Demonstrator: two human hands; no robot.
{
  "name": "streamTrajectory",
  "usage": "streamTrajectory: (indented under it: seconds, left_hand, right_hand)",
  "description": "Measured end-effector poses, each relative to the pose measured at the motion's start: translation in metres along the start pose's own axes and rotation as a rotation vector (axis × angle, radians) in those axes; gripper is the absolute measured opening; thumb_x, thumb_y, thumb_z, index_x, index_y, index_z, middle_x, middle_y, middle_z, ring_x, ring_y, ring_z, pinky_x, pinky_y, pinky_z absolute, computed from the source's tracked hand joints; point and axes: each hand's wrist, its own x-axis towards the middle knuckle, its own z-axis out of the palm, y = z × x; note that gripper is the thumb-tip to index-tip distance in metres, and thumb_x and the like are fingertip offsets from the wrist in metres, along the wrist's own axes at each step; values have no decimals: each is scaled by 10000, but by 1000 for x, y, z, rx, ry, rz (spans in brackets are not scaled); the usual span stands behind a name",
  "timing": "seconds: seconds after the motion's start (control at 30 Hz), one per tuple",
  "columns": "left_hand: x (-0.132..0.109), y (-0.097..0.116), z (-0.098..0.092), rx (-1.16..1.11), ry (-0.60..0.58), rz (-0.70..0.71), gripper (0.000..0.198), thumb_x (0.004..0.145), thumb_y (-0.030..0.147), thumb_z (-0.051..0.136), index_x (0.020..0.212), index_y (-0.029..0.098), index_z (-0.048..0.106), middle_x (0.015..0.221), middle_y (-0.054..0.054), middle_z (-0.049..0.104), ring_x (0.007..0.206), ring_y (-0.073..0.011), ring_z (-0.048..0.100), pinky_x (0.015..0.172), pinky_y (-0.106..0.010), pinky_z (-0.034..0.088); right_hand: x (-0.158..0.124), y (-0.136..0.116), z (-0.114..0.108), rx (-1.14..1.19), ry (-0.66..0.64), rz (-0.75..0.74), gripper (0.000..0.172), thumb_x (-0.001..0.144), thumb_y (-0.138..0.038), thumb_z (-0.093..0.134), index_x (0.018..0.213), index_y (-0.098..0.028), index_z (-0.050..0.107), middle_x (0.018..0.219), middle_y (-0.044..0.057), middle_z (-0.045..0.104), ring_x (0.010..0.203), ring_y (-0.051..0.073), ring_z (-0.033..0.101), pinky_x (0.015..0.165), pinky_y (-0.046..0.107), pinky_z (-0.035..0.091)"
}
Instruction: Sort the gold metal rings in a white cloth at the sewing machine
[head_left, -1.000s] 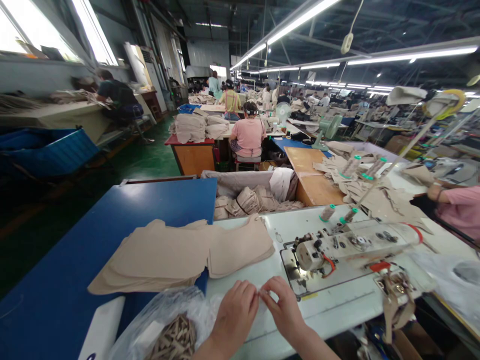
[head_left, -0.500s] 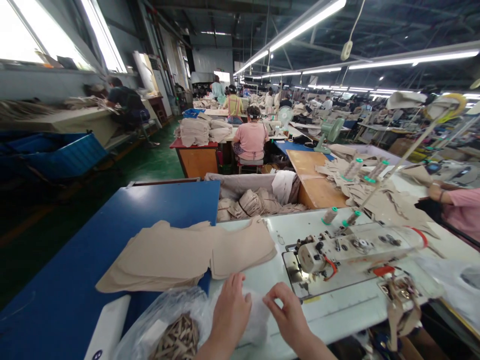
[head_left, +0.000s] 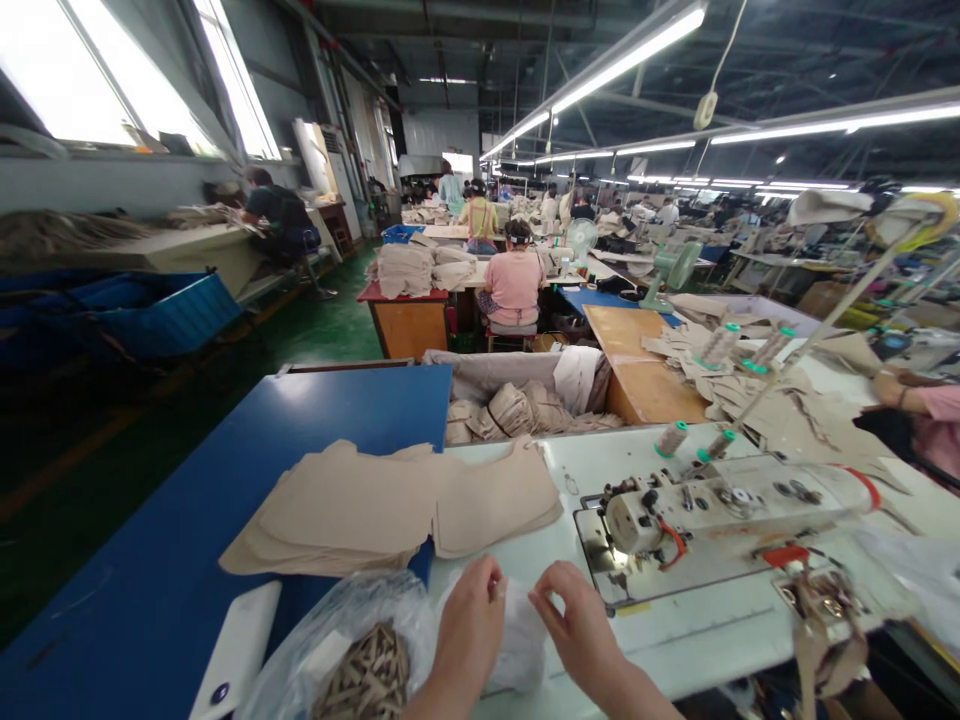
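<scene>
My left hand [head_left: 472,625] is closed, its thumb and fingertips pinched together above the front of the pale sewing table [head_left: 660,640]. Close beside it, my right hand [head_left: 576,622] curls with thumb and forefinger also pinched. Whatever is in either pinch is too small or hidden to make out. Behind and between the hands lies a clear plastic bag [head_left: 517,645]. Left of them stands an open plastic bag [head_left: 337,610] full of short beige fabric strips [head_left: 367,670]. Just beyond the hands lie stacked beige fabric panels [head_left: 352,500], and the sewing machine [head_left: 637,520] is to the right.
A white handheld device [head_left: 238,640] lies on the blue tabletop [head_left: 352,400]. Behind the table, a cloth-lined bin [head_left: 487,370] holds bundled fabric. Thread cones [head_left: 671,438] stand behind the machine. A co-worker in pink [head_left: 516,280] sits ahead; another person's arm [head_left: 911,395] is at right.
My left hand's fingers, stretched and spread before, have curled into a pinch. My right hand stays pinched much as it was. The whole view has shifted slightly, moving the scene rightward.
</scene>
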Motion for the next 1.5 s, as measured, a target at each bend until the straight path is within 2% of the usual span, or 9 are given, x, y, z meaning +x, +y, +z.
streamTrajectory:
  seconds: [0.13, 0.37, 0.53, 0.63, 0.8, 0.97, 1.1, 1.3, 1.5]
  left_hand:
    - [-2, 6, 0, -40, -34, -26, 180, 847, 101, 414, 714, 208, 470, 712, 11, 575, 700, -163, 563, 657, -274, 393]
    - [-7, 9, -3, 67, -65, 113, 218, 848, 59, 358, 804, 210, 510, 797, -15, 602, 813, -177, 598, 732, -286, 433]
    - [-7, 6, -2, 136, -90, 131, 295, 854, 31, 314, 917, 189, 554, 904, -50, 628, 908, -186, 613, 814, -315, 461]
    - [-4, -1, -3, 208, -88, 114, 387, 804, -23, 311, 1013, 170, 573, 999, -73, 636, 993, -189, 603, 872, -328, 464]
    - [-4, -15, -9, 450, -14, 65, 430, 774, -32, 376, 1120, 110, 589, 1292, -156, 551, 1245, -267, 473, 1019, -413, 392]
    - [-4, -15, -19, 420, -307, -190, 508, 844, -13, 265, 1307, 45, 468, 1259, -192, 587, 1187, -245, 539, 958, -326, 408]
    - [1, -19, -27, 263, -324, -213, 483, 826, -32, 254, 1185, 133, 532, 1132, -115, 665, 1083, -207, 601, 906, -296, 406]
    - [9, -35, -30, -35, -192, -275, 387, 667, -90, 346, 856, 183, 544, 948, -50, 686, 965, -157, 622, 831, -233, 410]
    - [18, -45, -26, -148, -167, -337, 410, 637, -97, 337, 874, 178, 528, 994, -53, 687, 968, -120, 638, 749, -186, 446]
  right_hand:
    - [7, -16, 9, -53, -45, 42, 161, 705, -142, 599, 804, -210, 492, 777, 11, 572, 735, 194, 533, 655, 285, 390]
    - [14, -16, 28, -62, -4, 178, 151, 702, -71, 496, 747, -214, 477, 780, 36, 574, 754, 222, 546, 671, 320, 398]
    - [9, 0, 27, -139, -29, 231, 427, 608, 8, 464, 961, -205, 572, 992, 84, 619, 910, 262, 596, 738, 335, 435]
    - [8, 9, 26, -150, -137, 284, 368, 667, 2, 435, 923, -195, 611, 894, 82, 674, 843, 261, 637, 718, 327, 435]
    - [7, 16, 24, -99, -134, 297, 331, 688, -4, 401, 818, -198, 635, 800, 64, 702, 772, 226, 649, 690, 283, 423]
    - [7, 12, 22, -50, -164, 331, 291, 735, -56, 402, 826, -179, 649, 838, 74, 710, 810, 218, 645, 710, 266, 421]
    - [12, 5, 19, -6, -203, 345, 321, 715, -62, 402, 865, -160, 669, 873, 87, 714, 851, 223, 647, 743, 267, 431]
    - [21, 4, 16, 88, -238, 377, 412, 639, -55, 412, 924, -145, 695, 949, 91, 726, 920, 228, 650, 818, 280, 444]
    - [29, 10, 17, 161, -220, 397, 439, 592, -46, 395, 900, -148, 691, 965, 83, 722, 951, 225, 641, 859, 285, 434]
